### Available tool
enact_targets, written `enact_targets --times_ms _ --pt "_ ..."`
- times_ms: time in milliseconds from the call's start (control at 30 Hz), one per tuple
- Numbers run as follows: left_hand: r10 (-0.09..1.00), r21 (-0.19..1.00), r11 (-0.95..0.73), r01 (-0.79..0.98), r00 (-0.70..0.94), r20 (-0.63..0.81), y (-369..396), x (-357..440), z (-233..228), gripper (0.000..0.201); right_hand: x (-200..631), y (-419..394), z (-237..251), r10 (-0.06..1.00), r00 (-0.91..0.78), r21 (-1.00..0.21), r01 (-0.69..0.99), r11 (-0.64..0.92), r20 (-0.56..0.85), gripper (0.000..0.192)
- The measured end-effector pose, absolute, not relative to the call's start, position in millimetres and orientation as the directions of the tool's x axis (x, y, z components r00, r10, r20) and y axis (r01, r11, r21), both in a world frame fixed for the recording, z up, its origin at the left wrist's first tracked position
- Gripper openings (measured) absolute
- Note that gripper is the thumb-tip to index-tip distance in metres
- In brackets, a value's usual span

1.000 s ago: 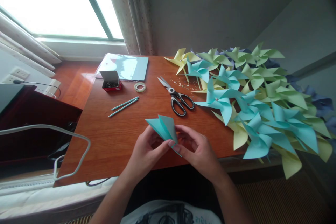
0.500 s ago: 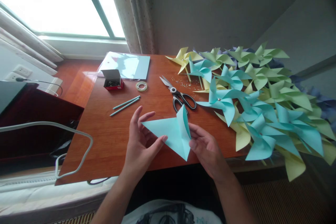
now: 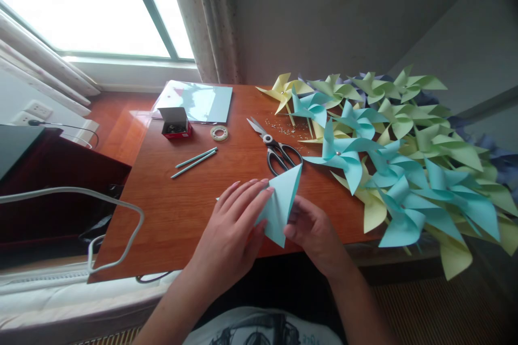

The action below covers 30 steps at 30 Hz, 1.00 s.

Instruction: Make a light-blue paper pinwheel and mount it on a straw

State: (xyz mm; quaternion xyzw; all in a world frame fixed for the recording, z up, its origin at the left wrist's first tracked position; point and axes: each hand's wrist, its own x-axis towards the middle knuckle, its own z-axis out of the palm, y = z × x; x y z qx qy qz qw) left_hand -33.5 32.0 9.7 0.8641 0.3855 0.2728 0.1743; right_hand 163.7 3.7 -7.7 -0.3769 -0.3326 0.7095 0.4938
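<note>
A light blue sheet of paper (image 3: 280, 202), folded into a triangular shape, is held above the near edge of the table between both hands. My left hand (image 3: 237, 221) lies over its left part, fingers together on top and thumb beneath, hiding much of the sheet. With thumb and fingers my right hand (image 3: 313, 232) pinches the right edge. Just beyond the paper's upper tip lie scissors (image 3: 269, 140) with black handles, blades partly apart and pointing away to the left.
Two pale blue sticks (image 3: 196, 160), a tape roll (image 3: 219, 133), a small red box (image 3: 177, 128) and flat sheets (image 3: 202, 101) lie on the wooden table (image 3: 154, 226). Several paper pinwheels (image 3: 343, 153) crowd the right side. Tiny bits (image 3: 287, 126) are scattered near the scissors. A white cable (image 3: 137, 215) crosses the left corner.
My left hand has moved from the paper's lower left edge to on top of it, its fingers pressing across. The raised paper flap now lies flatter. My right hand keeps its hold.
</note>
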Motion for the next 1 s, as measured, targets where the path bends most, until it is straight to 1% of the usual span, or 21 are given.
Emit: enact_targets --times_ms 100,200,267,433,600,767,867,1000 --pt "0.792 0.609 -0.587 0.534 0.535 0.295 28 -31 12 0.060 164 4 -7 0.946 -0.251 -0.839 -0.451 -0.304 -0.208 0.050" --pt "0.814 0.717 -0.506 0.479 0.540 0.213 25 -33 14 0.066 164 3 -7 0.944 -0.259 -0.825 -0.474 -0.308 -0.204 0.051" --pt "0.814 0.761 -0.467 0.451 0.555 0.171 23 -34 16 0.070 164 3 -7 0.945 -0.261 -0.815 -0.493 -0.305 -0.196 0.051" --pt "0.802 0.782 -0.454 0.428 0.578 0.149 20 -34 20 0.084 163 3 -6 0.952 -0.251 -0.804 -0.521 -0.286 -0.177 0.051" --pt "0.810 0.794 -0.438 0.422 0.568 0.145 20 -32 22 0.081 164 5 -6 0.954 -0.253 -0.819 -0.505 -0.273 -0.161 0.049" --pt "0.818 0.829 -0.407 0.384 0.557 0.144 18 -31 24 0.084 165 4 -4 0.963 -0.228 -0.837 -0.492 -0.242 -0.144 0.050" --pt "0.829 0.851 -0.375 0.368 0.544 0.130 17 -32 25 0.079 165 3 1 0.969 -0.204 -0.863 -0.454 -0.222 -0.142 0.039" --pt "0.851 0.859 -0.357 0.368 0.508 0.136 17 -35 28 0.063 166 -1 11 0.978 -0.117 -0.913 -0.354 -0.201 -0.170 0.026"
